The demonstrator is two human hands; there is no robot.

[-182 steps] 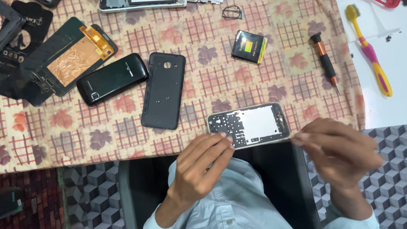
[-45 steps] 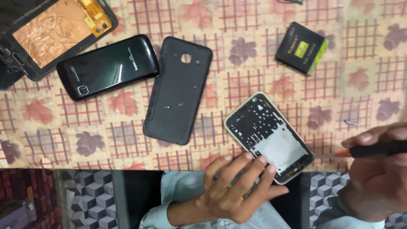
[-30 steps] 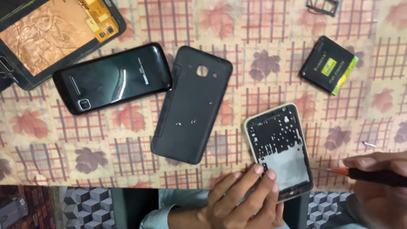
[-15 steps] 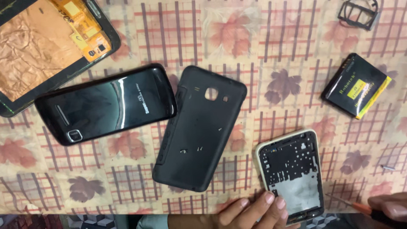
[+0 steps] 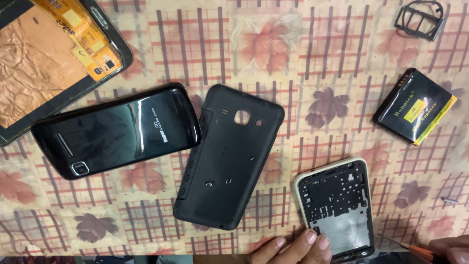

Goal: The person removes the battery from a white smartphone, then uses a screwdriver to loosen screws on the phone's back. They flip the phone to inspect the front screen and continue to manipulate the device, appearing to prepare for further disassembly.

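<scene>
A white-edged phone frame (image 5: 337, 208) with its black inner side up lies at the lower right of the patterned tablecloth (image 5: 273, 44). My left hand (image 5: 293, 248) is only fingertips at the bottom edge, pressing on the frame's lower left corner. My right hand (image 5: 452, 249) shows at the bottom right corner, gripping a thin screwdriver (image 5: 414, 250) with an orange shaft whose tip points at the frame's lower right side. Most of both hands is out of view.
A black back cover (image 5: 229, 156) lies left of the frame, beside a glossy black phone (image 5: 117, 129). An opened device with copper foil (image 5: 44, 63) fills the top left. A black and yellow battery (image 5: 415, 105), a small metal bracket (image 5: 419, 18) and a loose screw (image 5: 449, 200) lie at the right.
The view has closed in and both hands have slid to the bottom edge. The phone frame has turned from slanted to nearly upright. My right hand now grips a screwdriver.
</scene>
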